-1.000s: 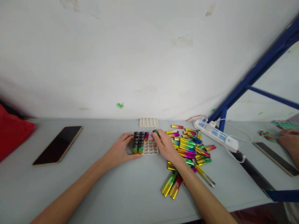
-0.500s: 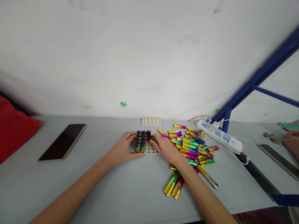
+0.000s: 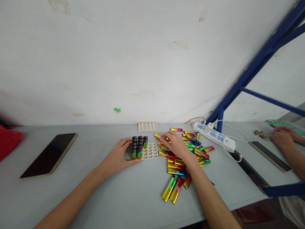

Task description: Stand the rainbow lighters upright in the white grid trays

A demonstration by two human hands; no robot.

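Loose lighters [image 3: 176,166] gleam gold, fading into red, green or blue — the standing lighters [image 3: 136,148] wear black tops over green and gold. The tray [image 3: 150,151] is cream, the table [image 3: 124,194] grey, the frame [image 3: 240,83] blue.

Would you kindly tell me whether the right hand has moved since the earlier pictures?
Yes. Judged against the white power strip, the right hand has moved rightward, nearer the strip, from over the tray to the loose shiny pieces.

Apparently a workshop: grey bench [image 3: 119,197], scuffed wall [image 3: 119,63], blue frame [image 3: 244,78], power strip [image 3: 215,136].
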